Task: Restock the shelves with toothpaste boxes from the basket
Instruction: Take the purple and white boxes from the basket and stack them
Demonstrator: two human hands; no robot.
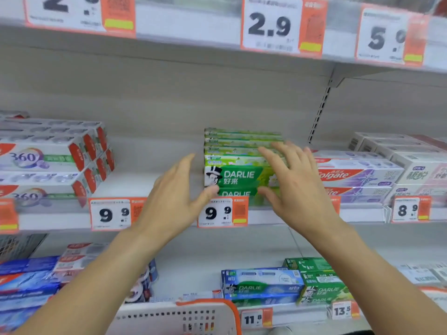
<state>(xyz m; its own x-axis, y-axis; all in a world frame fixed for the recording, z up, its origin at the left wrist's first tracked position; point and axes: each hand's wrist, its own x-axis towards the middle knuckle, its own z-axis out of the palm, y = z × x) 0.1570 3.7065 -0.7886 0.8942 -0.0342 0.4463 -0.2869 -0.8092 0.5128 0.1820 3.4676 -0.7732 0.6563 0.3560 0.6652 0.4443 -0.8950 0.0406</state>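
Both hands are up at the middle shelf (266, 215), one on each side of a stack of green Darlie toothpaste boxes (238, 163). The left hand (173, 199) is just left of the stack, fingers straight and relaxed, palm facing the boxes, thumb tip touching the lower left corner of the front box. The right hand (294, 187) is on the stack's right side, fingers spread and laid flat over the right end and top of the boxes, covering part of the front label. Neither hand is curled round anything, it's flat-hand contact only.

The stack sits between the two palms, a few boxes deep and two high at the front, right behind the 9.9 price tag (222, 212) that shows between the wrists.

Further left of the left hand there's a bare stretch of shelf, then a pile of white 360 toothpaste boxes (48, 163). Just past the right hand are Colgate boxes (355, 176), close to the Darlie stack, with pale pinkish boxes (420, 170) beyond them.

Below the forearms is the lower shelf with more Darlie boxes in blue (261, 284) and green (321, 286), under the right arm. The white basket with orange rim (183, 315) is at the bottom edge, between the two forearms and well below the hands. Can't tell what's inside it from here.
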